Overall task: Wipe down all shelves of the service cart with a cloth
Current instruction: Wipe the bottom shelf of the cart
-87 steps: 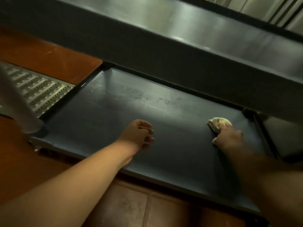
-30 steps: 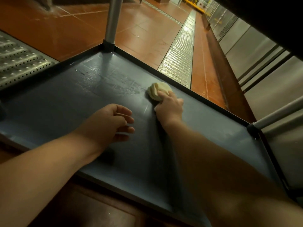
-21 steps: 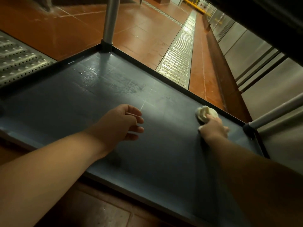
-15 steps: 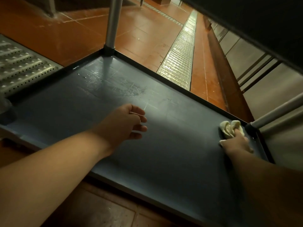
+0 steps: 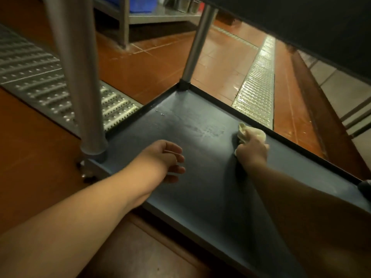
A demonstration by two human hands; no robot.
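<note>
Bottom shelf (image 5: 210, 197) of the cart, wiping under way. Cloth (image 5: 252, 133) bunched under the right hand (image 5: 251, 152), gripped by curled fingers and pressed to the shelf near the far rim (image 5: 291, 141). Left hand (image 5: 162, 157) relaxed, loosely curled, holding nothing, over the shelf's middle; touching the surface or just above it, cannot tell.

Risks, as judgement:
- Cloth so tightly balled: narrow contact, likely streaks and missed strips. Smears (image 5: 202, 129) and wet spots (image 5: 160, 113) toward the far-left corner probably not yet reached.
- Hard stroke toward the far rim: knuckles against the raised lip, or cloth snagging there.
- Rising or leaning in too fast: head or forearm against the dark upper shelf (image 5: 301, 27) overhead.
- Wide sweep left: wrist or elbow into the near post (image 5: 80, 77), close beside the left forearm.
- Weight through the left hand on a wheeled cart over glossy floor (image 5: 220, 63): possible rolling away.

Edges and room:
- Raised lip on the far and left sides; 2 posts in view, near-left and far-left (image 5: 196, 47), marking the corners, where dirt likely collects.
- Open shelf between the hands and toward the near edge; freest strokes there.
- Right end partly hidden by the right forearm; clearance there cannot be judged.
</note>
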